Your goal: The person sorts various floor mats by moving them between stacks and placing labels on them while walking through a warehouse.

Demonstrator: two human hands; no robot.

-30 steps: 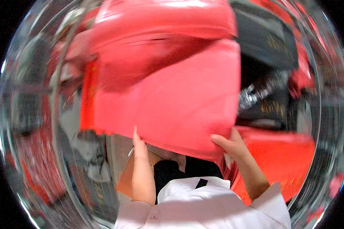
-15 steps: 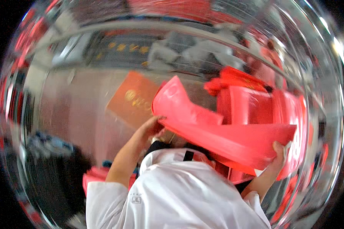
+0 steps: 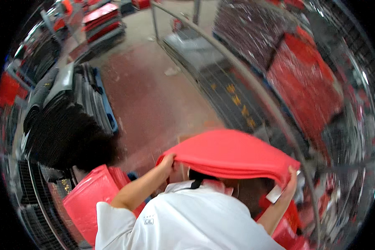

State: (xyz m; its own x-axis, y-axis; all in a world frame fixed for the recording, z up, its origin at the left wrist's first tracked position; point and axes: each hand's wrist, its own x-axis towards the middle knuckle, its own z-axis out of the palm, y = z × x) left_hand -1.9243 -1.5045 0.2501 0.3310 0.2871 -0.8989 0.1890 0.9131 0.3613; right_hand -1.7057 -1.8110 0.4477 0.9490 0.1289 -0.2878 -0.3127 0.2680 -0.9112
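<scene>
A thick, bendy stack of pinkish-red mats (image 3: 233,150) spans the space in front of my body, its middle bulging upward and several layers showing along the near edge. My left hand (image 3: 168,162) is closed on the stack's left end. At the right end my right hand (image 3: 292,178) grips the drooping corner. Beside my right wrist hangs a small white tag (image 3: 274,194). The fingertips under the stack are partly hidden.
Wrapped red mats (image 3: 85,198) lie at my near left, by a tall pile of black mats (image 3: 71,135). A metal rail (image 3: 254,79) runs along the right, past a dark mat with yellow lettering (image 3: 227,93). Wrapped red bundles (image 3: 302,83) stand beyond it.
I have turned to the left, with the black pile and open floor coming into view. The red mats, twisted and flaring before, now lie level between both hands, which keep their grip.
</scene>
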